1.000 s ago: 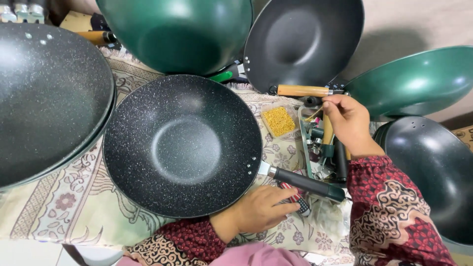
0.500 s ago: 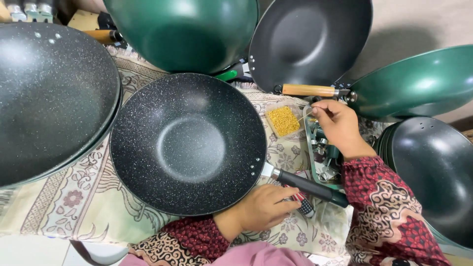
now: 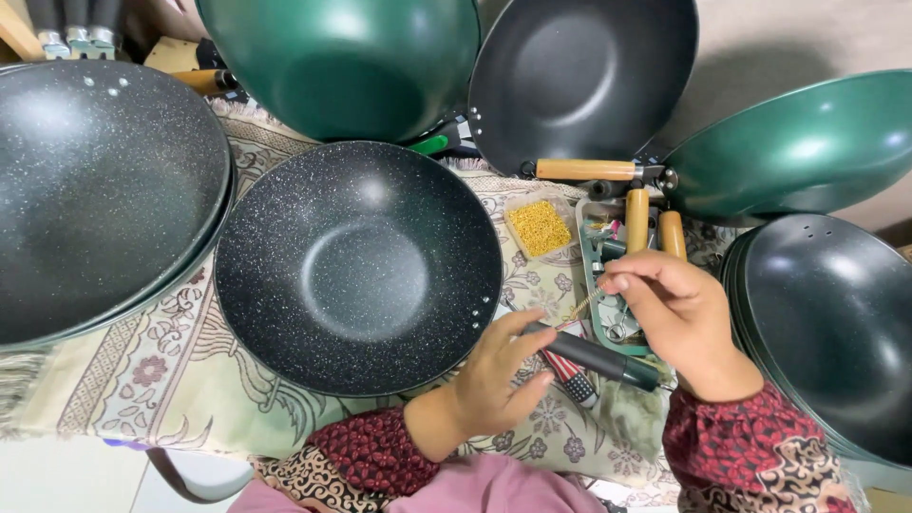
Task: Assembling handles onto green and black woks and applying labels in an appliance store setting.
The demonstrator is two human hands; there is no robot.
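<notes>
A black speckled wok (image 3: 358, 268) lies on a patterned cloth (image 3: 133, 380) in front of me. My left hand (image 3: 501, 373) grips its black handle (image 3: 594, 355) close to the rim. My right hand (image 3: 676, 311) pinches a small brass screw (image 3: 583, 304) between thumb and fingers, just above the handle and over a small green tray (image 3: 608, 275) of small hardware. A striped screwdriver (image 3: 567, 376) lies on the cloth under the handle.
A clear box of yellow screws (image 3: 539, 227) sits beside the tray. Around stand a large speckled wok (image 3: 95, 180) at left, green woks (image 3: 351, 62) (image 3: 798, 147), a black wok (image 3: 584, 76) with a wooden handle (image 3: 584, 169), and stacked black woks (image 3: 836, 323) at right.
My right hand has come out of the tray towards me, now holding a small brass screw. My left hand has shifted its grip up onto the handle. The view has moved.
</notes>
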